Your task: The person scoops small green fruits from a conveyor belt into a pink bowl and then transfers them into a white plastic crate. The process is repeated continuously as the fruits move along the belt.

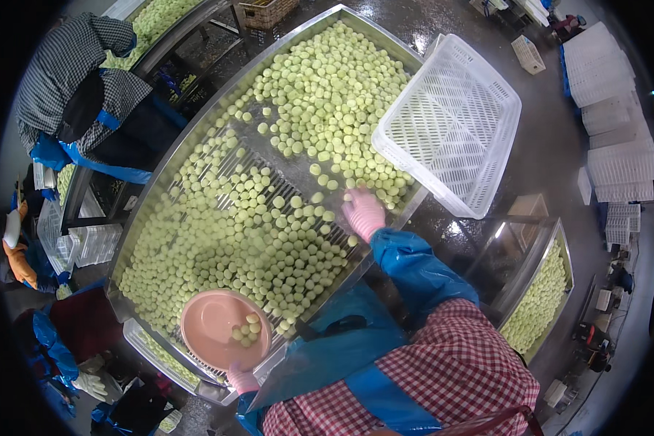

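Note:
Many pale green round balls, fruit or vegetable by their look (338, 87), lie across a steel sorting table (169, 158) with a slotted part. My right hand (363, 212), in a pink glove, touches or hovers by the balls near the table's right edge; the fingertips are partly hidden and I cannot tell whether they hold one. At the lower edge, my left hand (242, 378), also in a pink glove, grips the rim of a pink plastic basin (210, 327). Several green balls sit in the basin.
An empty white plastic crate (452, 120) rests tilted on the table's upper right edge. A filled crate (161, 354) is below the left end. Co-workers (65, 82) stand at the left by another table. A second filled trough (539, 300) and stacked white crates (621, 169) are at right.

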`<state>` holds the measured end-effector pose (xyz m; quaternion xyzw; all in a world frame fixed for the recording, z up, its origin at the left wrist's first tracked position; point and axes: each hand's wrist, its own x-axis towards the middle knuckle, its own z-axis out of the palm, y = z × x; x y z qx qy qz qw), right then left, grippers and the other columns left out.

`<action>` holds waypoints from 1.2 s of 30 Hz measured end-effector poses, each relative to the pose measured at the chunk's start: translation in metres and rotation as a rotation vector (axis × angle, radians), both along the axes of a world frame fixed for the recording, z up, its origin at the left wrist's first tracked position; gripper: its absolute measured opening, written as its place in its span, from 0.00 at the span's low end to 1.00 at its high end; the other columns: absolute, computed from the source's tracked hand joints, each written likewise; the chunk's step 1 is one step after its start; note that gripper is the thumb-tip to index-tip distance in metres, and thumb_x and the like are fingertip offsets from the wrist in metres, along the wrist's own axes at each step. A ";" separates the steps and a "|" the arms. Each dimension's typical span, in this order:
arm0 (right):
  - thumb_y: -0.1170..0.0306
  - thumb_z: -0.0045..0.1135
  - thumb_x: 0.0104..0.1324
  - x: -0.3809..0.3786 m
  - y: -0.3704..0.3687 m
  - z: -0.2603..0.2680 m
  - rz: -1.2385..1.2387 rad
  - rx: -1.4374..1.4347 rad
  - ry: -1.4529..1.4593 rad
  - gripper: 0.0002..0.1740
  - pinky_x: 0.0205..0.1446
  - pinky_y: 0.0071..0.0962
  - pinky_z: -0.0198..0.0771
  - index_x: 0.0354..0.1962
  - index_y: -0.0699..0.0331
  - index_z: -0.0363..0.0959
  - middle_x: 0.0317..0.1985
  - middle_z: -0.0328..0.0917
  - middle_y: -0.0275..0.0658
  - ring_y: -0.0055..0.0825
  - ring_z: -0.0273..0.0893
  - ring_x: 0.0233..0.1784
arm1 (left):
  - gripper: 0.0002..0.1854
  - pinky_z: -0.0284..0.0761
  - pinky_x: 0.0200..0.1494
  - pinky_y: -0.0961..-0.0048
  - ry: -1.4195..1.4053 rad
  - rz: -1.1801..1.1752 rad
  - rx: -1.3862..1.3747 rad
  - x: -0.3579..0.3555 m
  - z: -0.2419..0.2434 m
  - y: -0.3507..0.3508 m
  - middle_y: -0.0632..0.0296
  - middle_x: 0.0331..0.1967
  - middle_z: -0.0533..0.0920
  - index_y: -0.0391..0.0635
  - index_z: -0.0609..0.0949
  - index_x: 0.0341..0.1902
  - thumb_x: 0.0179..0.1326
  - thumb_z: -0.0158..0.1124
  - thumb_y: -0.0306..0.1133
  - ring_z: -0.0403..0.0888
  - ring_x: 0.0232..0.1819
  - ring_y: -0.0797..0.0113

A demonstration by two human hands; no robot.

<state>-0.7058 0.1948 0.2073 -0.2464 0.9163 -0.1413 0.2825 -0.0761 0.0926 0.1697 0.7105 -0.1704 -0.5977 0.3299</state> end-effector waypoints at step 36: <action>0.47 0.54 0.69 -0.303 -0.268 -0.069 -0.237 0.025 0.575 0.38 0.67 0.53 0.69 0.72 0.52 0.61 0.69 0.66 0.53 0.52 0.77 0.61 | 0.29 0.84 0.53 0.54 0.112 -0.122 0.092 -0.222 0.054 -0.066 0.52 0.55 0.81 0.38 0.75 0.65 0.58 0.65 0.23 0.83 0.54 0.53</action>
